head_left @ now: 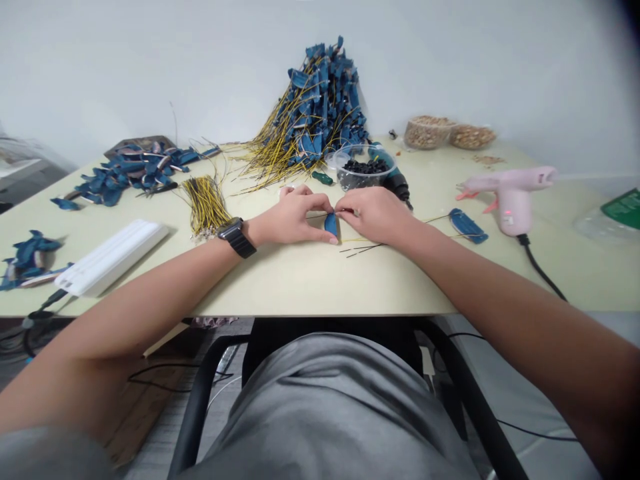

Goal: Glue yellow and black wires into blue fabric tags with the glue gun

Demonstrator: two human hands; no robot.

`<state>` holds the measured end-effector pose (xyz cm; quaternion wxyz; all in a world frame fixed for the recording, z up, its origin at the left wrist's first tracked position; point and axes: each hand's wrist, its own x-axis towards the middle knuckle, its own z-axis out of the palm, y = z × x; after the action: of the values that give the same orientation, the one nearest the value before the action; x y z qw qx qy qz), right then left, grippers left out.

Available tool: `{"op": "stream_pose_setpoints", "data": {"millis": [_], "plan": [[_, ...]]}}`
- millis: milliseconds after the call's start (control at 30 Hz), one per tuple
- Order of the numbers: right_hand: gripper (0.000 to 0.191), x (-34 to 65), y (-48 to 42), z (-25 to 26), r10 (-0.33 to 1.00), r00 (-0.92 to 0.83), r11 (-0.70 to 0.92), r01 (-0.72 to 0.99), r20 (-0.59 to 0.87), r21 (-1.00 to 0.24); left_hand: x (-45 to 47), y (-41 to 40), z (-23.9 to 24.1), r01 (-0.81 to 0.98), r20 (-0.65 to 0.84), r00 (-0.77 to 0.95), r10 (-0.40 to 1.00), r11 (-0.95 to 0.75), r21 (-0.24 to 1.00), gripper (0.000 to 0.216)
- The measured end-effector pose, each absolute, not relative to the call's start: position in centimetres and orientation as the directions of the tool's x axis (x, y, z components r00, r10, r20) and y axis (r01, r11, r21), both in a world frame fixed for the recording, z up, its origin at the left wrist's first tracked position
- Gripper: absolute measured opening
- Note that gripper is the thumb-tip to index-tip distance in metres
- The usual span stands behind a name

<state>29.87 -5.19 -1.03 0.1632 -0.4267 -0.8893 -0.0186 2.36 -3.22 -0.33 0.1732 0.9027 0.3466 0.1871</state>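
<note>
My left hand (295, 217) and my right hand (373, 213) meet at the middle of the pale table (300, 280), fingers pinched together on a small blue leaf-shaped piece (331, 224). A thin yellow wire (357, 239) runs under my right hand. A few dark thin wires (363, 250) lie just in front of it. Another blue leaf piece (467, 225) lies to the right of my right hand. A black watch (237, 237) sits on my left wrist.
A tall heap of blue pieces on yellow wires (313, 113) stands behind the hands, with a clear bowl of dark beads (363, 170). A pink glue gun (510, 193) lies right. A yellow wire bundle (205, 203), white box (113, 257) and loose blue pieces (130, 170) lie left.
</note>
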Motion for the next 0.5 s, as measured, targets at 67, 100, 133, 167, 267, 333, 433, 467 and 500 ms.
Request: {"op": "stream_pose_setpoints", "data": {"millis": [67, 100, 133, 167, 267, 333, 433, 467, 500], "plan": [[0.034, 29.80, -5.33, -1.04, 0.752, -0.582, 0.634, 0.767, 0.309, -0.099, 2.35, -3.20, -0.33, 0.564, 0.219, 0.691, 0.689, -0.703, 0.434, 0.110], [0.035, 29.77, -5.40, -1.05, 0.753, -0.582, 0.633, 0.768, 0.308, -0.097, 2.35, -3.22, -0.30, 0.566, 0.218, 0.692, 0.689, -0.704, 0.428, 0.109], [0.035, 29.75, -5.47, -1.06, 0.753, -0.583, 0.633, 0.769, 0.305, -0.093, 2.35, -3.24, -0.27, 0.568, 0.216, 0.693, 0.688, -0.705, 0.424, 0.108], [0.036, 29.74, -5.52, -1.07, 0.754, -0.583, 0.631, 0.771, 0.304, -0.088, 2.35, -3.28, -0.25, 0.569, 0.214, 0.694, 0.687, -0.706, 0.422, 0.107], [0.035, 29.73, -5.58, -1.17, 0.749, -0.583, 0.631, 0.772, 0.315, -0.071, 2.35, -3.37, -0.21, 0.570, 0.212, 0.696, 0.686, -0.707, 0.419, 0.104], [0.034, 29.71, -5.53, -1.26, 0.741, -0.587, 0.638, 0.767, 0.327, -0.068, 2.32, -3.36, -0.26, 0.570, 0.211, 0.697, 0.685, -0.708, 0.417, 0.101], [0.032, 29.61, -5.42, -1.33, 0.734, -0.591, 0.646, 0.759, 0.333, -0.077, 2.29, -3.24, -0.39, 0.571, 0.213, 0.697, 0.685, -0.710, 0.413, 0.097], [0.031, 29.57, -5.42, -1.33, 0.736, -0.590, 0.645, 0.760, 0.332, -0.080, 2.29, -3.19, -0.44, 0.571, 0.213, 0.697, 0.684, -0.710, 0.411, 0.096], [0.031, 29.52, -5.43, -1.31, 0.740, -0.587, 0.641, 0.763, 0.329, -0.080, 2.30, -3.16, -0.48, 0.572, 0.214, 0.697, 0.685, -0.710, 0.410, 0.096]]}}
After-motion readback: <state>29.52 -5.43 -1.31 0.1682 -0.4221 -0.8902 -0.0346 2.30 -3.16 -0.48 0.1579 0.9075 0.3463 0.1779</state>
